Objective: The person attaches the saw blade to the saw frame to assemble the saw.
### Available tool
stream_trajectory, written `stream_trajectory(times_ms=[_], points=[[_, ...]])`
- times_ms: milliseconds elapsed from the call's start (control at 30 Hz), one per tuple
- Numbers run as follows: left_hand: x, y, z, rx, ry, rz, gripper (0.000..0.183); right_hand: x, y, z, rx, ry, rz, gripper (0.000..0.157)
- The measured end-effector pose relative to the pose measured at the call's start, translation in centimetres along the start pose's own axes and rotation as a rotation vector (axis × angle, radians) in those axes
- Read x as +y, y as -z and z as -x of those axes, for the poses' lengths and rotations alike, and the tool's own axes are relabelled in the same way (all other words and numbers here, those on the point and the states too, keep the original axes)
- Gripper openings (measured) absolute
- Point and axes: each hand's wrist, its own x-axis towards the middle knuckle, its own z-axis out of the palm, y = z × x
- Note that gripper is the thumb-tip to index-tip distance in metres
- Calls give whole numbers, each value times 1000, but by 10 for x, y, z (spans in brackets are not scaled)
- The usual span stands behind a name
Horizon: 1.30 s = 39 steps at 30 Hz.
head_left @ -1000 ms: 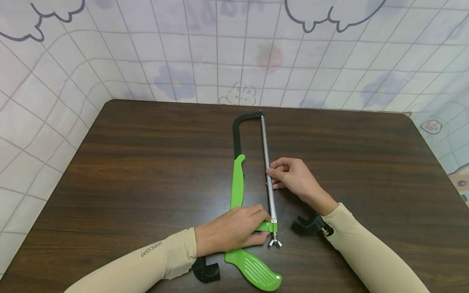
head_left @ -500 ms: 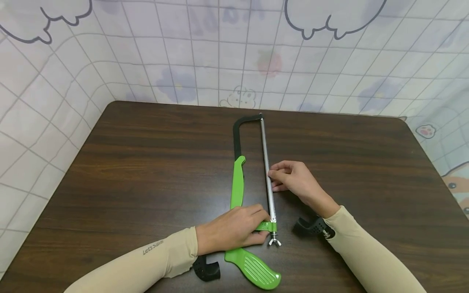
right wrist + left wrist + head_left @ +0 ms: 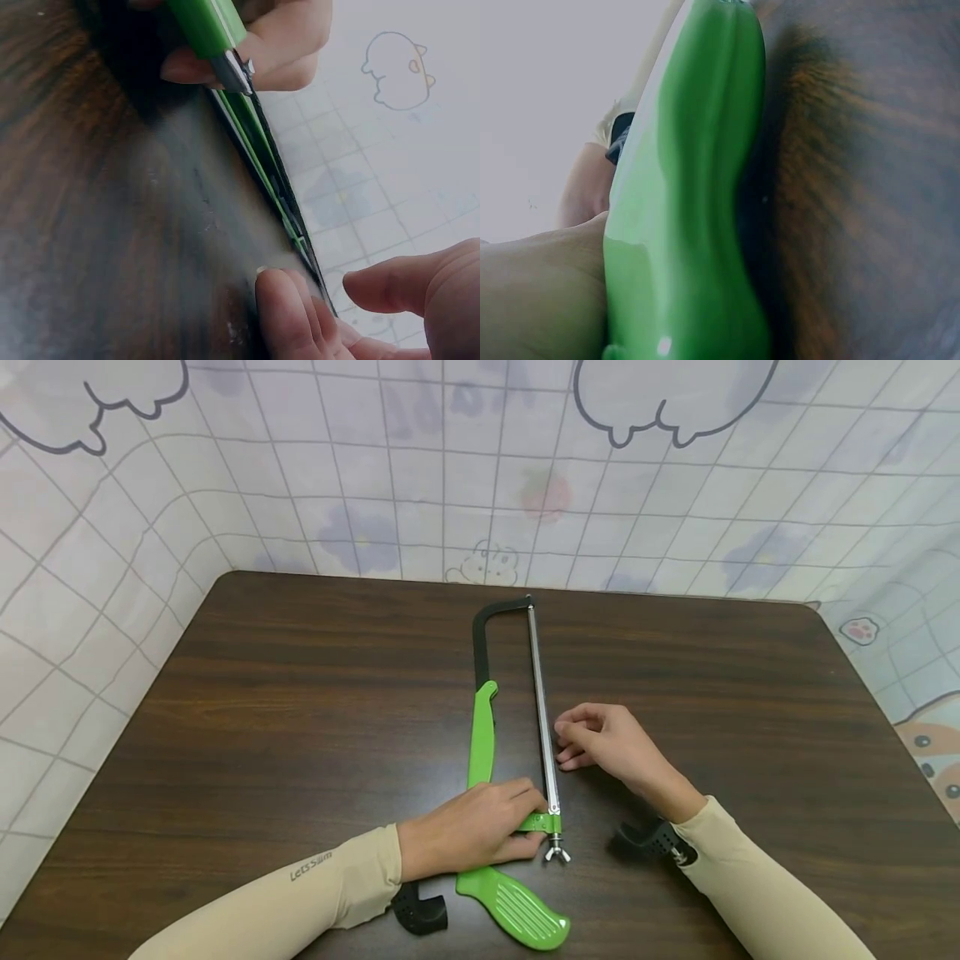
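A hacksaw [image 3: 482, 735] with a green handle and black front frame lies on the dark wooden table, its far end pointing away. Its silver blade [image 3: 538, 693] runs along the right side to a wing nut [image 3: 557, 853] at the near end. My left hand [image 3: 476, 827] grips the saw by the green blade holder [image 3: 542, 823]. In the left wrist view the green handle [image 3: 697, 172] fills the middle. Just right of the blade is my right hand [image 3: 611, 747], fingers loosely bent. The right wrist view shows a gap between its thumb [image 3: 397, 289] and fingers.
The brown table [image 3: 315, 710] ends at a far edge against a tile-patterned wall covering [image 3: 420, 493]. Black wrist mounts [image 3: 420, 912] show under both sleeves, the right mount [image 3: 648, 839] low over the tabletop.
My right hand has come off the blade and shifted slightly right and toward me. My left hand keeps its grip on the hacksaw, which has hardly moved.
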Motion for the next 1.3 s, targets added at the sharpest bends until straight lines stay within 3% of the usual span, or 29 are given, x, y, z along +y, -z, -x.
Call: stream_trajectory(times_ms=[600,1300], points=[[-1,0,1,-5,20,41,19,9,3,17,-21,52,36,32],[-1,-1,4,75,31,125,16,14,9,36,-62,84,66,32]])
